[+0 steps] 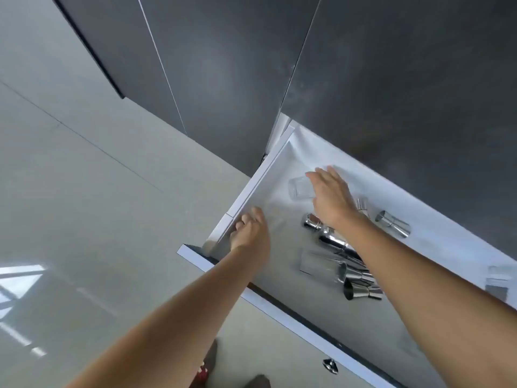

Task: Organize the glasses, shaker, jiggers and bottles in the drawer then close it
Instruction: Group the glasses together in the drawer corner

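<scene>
No writing or brand can be read on anything here. The white drawer (251,189) stands pulled out, holding a clear glass (300,187) lying on its side, a chrome shaker (330,236) and steel jiggers (361,287) (all scattered). The left hand (250,233) grips the drawer's side wall; the right hand (333,196), fingers spread open, lies against the glass.

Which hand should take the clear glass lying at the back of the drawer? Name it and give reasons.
Right. The right hand hovers open beside the clear tumbler glass, while the left hand rests on the white drawer's side wall.
</scene>
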A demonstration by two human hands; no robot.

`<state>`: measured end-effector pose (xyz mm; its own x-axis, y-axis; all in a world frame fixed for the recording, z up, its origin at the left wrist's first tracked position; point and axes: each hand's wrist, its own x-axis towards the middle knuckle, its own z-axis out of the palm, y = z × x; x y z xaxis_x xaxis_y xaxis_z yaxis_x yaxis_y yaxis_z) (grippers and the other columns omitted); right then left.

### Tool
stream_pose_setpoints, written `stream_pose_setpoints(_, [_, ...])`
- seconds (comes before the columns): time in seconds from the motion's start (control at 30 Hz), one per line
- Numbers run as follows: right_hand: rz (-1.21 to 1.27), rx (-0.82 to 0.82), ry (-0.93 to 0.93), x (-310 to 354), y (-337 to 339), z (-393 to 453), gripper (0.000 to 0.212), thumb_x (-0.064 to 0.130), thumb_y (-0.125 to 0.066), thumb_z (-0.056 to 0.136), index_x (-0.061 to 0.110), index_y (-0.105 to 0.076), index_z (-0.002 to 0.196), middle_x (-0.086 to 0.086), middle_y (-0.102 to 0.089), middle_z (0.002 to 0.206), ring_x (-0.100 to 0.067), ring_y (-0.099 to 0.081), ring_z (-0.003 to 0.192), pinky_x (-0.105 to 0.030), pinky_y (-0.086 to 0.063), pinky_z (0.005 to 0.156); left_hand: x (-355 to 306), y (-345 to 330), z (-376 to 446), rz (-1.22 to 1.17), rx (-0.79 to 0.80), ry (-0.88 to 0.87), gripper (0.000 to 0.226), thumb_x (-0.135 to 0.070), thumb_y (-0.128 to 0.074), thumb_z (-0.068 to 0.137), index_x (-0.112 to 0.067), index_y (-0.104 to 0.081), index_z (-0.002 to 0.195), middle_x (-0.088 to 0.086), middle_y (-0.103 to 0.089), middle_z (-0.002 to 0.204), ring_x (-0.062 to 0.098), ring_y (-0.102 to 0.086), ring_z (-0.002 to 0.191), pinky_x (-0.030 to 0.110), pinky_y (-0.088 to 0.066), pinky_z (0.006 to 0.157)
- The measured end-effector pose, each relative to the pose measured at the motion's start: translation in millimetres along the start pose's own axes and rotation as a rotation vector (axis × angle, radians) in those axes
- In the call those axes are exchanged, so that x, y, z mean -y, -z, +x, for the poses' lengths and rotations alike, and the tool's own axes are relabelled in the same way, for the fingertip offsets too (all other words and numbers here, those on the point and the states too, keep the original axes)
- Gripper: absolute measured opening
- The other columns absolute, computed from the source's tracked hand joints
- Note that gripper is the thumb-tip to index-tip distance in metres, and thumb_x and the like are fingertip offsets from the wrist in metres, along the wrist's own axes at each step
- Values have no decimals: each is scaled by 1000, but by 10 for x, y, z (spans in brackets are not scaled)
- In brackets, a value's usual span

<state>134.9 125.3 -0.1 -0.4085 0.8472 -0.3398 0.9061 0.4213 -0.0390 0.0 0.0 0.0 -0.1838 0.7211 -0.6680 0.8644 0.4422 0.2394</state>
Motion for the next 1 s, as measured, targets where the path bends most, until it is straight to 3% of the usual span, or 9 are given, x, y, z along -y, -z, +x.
stream_pose_setpoints(0.13, [-93,-29,48,60,-211,204,70,3,-63,75,23,-41,139,-6,-49,136,-31,-34,132,-45,-25,107,-24,-21,108,60,10,-40,80,-20,-55,93,-5,-1,151,21,-33,139,36,-42,124,38,-48,92])
stream_pose_setpoints(0.3, [-53,-140,36,-82,-297,216,62,5,-68,70,25,-51,126,-7,-53,118,-33,-44,114,-45,-28,103,-170,151,162,213,-52,-48,85,-19,-60,90,-3,-3,151,23,-34,137,37,-42,123,37,-47,92])
stream_pose_setpoints(0.5, [597,-336,-99,-208,-213,30,58,18,-77,75,20,-48,125,-8,-56,123,-31,-46,116,-36,-39,92,-519,440,339,266,-228,-71,51,-20,-61,92,-6,-33,132,19,-53,124,32,-53,116,33,-46,87])
stream_pose_setpoints(0.57, [692,-386,-199,-207,-215,15,61,32,-80,73,20,-48,123,-4,-59,117,-26,-49,109,-32,-39,82,-622,513,420,286,-282,-88,46,-19,-61,92,-9,-37,129,19,-54,123,32,-53,116,33,-46,87])
stream_pose_setpoints(0.63, [816,-424,-276,-198,-225,4,64,44,-81,68,20,-49,119,0,-63,106,-23,-55,99,-36,-47,78,-692,566,497,307,-330,-114,43,-17,-60,92,-9,-40,129,19,-54,121,32,-54,113,32,-44,79])
stream_pose_setpoints(0.7, [895,-475,-308,-194,-248,-19,65,44,-82,66,16,-52,116,5,-63,98,-18,-58,89,-37,-51,78,-746,598,573,300,-365,-143,48,-15,-64,90,-8,-39,131,18,-53,119,33,-56,109,32,-39,69])
stream_pose_setpoints(0.8, [854,-506,-304,-202,-270,-17,59,38,-83,68,12,-54,112,5,-61,92,-16,-55,81,-22,-45,70,-810,615,699,260,-400,-208,55,-14,-67,88,-6,-36,133,18,-53,116,29,-60,94,31,-41,64])
stream_pose_setpoints(0.9, [800,-530,-277,-220,-262,13,56,37,-81,64,12,-57,107,2,-61,94,-20,-55,87,-29,-43,73,-859,627,810,215,-440,-256,58,-14,-68,88,-6,-34,134,18,-50,119,31,-62,93,31,-42,65])
stream_pose_setpoints(1.0, [787,-554,-272,-233,-259,33,56,37,-77,62,11,-59,108,-2,-62,99,-17,-51,93,-23,-36,73,-875,626,906,234,-482,-321,65,-12,-66,90,-5,-26,141,21,-43,128,34,-61,100,34,-48,72])
